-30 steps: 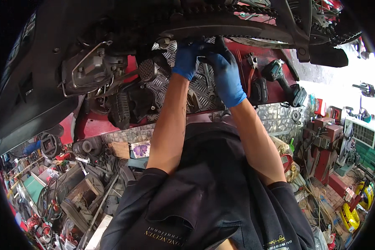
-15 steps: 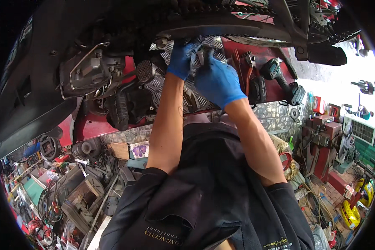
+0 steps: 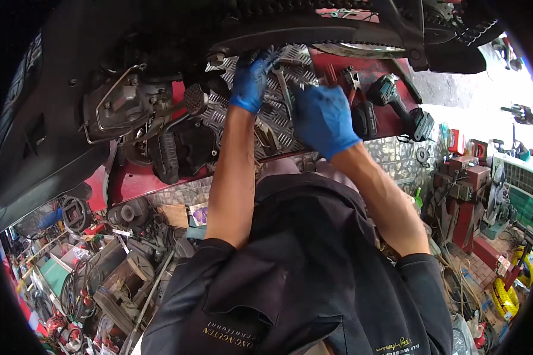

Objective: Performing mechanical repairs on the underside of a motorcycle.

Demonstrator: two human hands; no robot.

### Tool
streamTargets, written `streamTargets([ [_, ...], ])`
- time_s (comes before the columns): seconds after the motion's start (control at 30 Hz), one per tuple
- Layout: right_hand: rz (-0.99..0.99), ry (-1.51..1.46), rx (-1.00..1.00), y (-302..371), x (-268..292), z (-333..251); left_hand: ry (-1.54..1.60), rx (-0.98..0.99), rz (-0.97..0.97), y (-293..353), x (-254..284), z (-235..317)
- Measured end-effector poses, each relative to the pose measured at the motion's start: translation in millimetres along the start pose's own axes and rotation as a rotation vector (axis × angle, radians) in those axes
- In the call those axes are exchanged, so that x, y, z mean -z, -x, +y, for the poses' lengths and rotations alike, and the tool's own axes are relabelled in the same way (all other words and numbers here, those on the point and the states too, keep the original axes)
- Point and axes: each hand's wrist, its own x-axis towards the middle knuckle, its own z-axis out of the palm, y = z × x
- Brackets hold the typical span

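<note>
Both my hands wear blue gloves and reach up under a motorcycle on a red lift. My left hand (image 3: pixel 251 80) is raised to the underside of the black swingarm (image 3: pixel 314 26), fingertips spread against it near a bolt (image 3: pixel 216 59). My right hand (image 3: pixel 323 118) sits lower, over the chequered metal plate (image 3: pixel 278 127), with its back toward me and its fingers curled out of sight. A steel wrench (image 3: pixel 284 89) lies on the plate between the two hands. I cannot tell whether the right hand holds anything.
The engine and a rubber foot peg (image 3: pixel 166 157) hang at the left. Pliers (image 3: pixel 352 77) and a cordless driver (image 3: pixel 397 106) lie on the red lift deck at the right. Cluttered parts and cables (image 3: pixel 83 284) fill the floor below left; machines (image 3: pixel 468 189) stand at the right.
My right hand has come down and to the right, away from the swingarm toward the chequered plate. My left hand has stayed up at the swingarm.
</note>
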Motion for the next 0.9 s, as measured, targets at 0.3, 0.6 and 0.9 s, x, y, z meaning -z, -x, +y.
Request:
streamTargets([
  [0.3, -0.010, -0.411, -0.539, 104.2, -15.9, 99.2, -0.646, 0.101, 0.143, 132.7, -51.9, 56.9],
  [0.6, -0.135, -0.380, -0.479, 65.9, -50.8, 131.9, -1.761, 0.151, -0.522, 172.1, -199.2, 178.4],
  [0.9, -0.117, -0.634, -0.282, 11.7, -130.4, 138.7, -2.498, -0.527, -0.641, 169.7, -275.3, 118.4],
])
